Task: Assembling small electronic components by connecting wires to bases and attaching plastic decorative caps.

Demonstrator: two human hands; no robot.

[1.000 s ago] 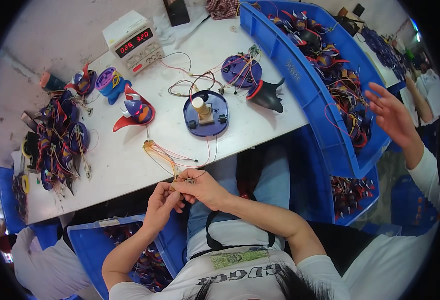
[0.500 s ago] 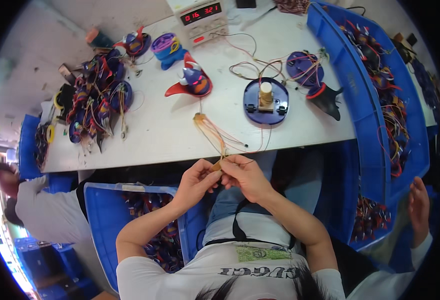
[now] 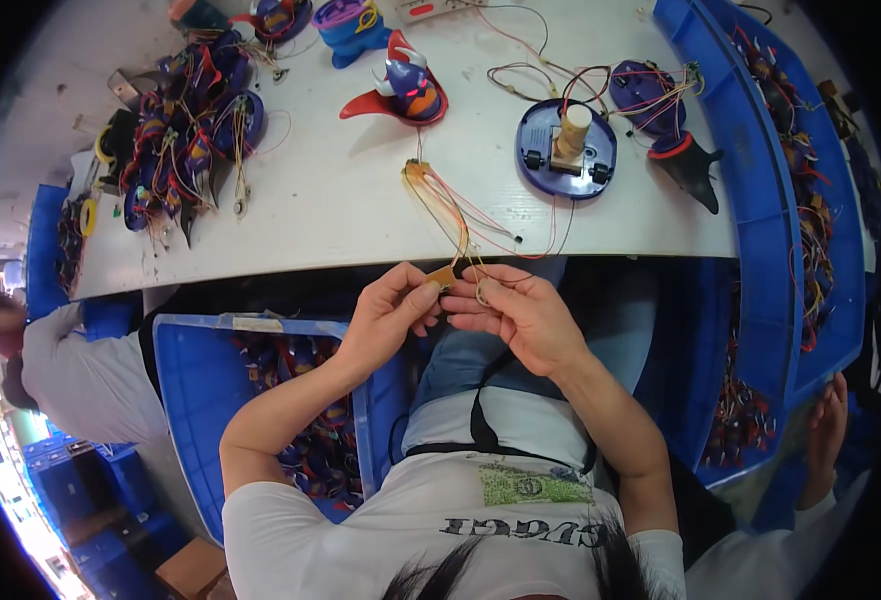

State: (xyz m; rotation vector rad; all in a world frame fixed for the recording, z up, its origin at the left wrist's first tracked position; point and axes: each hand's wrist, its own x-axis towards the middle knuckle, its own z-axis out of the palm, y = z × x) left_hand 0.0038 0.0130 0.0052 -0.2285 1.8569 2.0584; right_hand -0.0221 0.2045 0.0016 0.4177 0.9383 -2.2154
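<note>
Just off the table's near edge, my left hand [image 3: 398, 308] pinches a small brown circuit board [image 3: 442, 276] between thumb and fingers. Beside it my right hand [image 3: 525, 315] has its thumb and forefinger closed on a small round disc [image 3: 481, 293] with thin wires. Orange, red and dark wires [image 3: 457, 215] lead from the pieces up to a second small board [image 3: 416, 172] lying on the table. Beyond that sits a purple horned toy figure [image 3: 412, 88] with a red cape and glowing red eyes. To its right lies an upturned purple toy base [image 3: 588, 178] with a cylinder standing on it.
Wired purple toy parts [image 3: 195, 145] are heaped on the left of the white table [image 3: 310, 225]. A black cape-shaped part [image 3: 695, 172] lies right, near a long blue bin [image 3: 760, 200]. Another blue bin [image 3: 195, 400] stands by my left arm. People sit on both sides.
The view has tipped down, so the table things sit higher. My hands have moved slightly apart, and the disc at my right fingertips and the board in my left hand now show.
</note>
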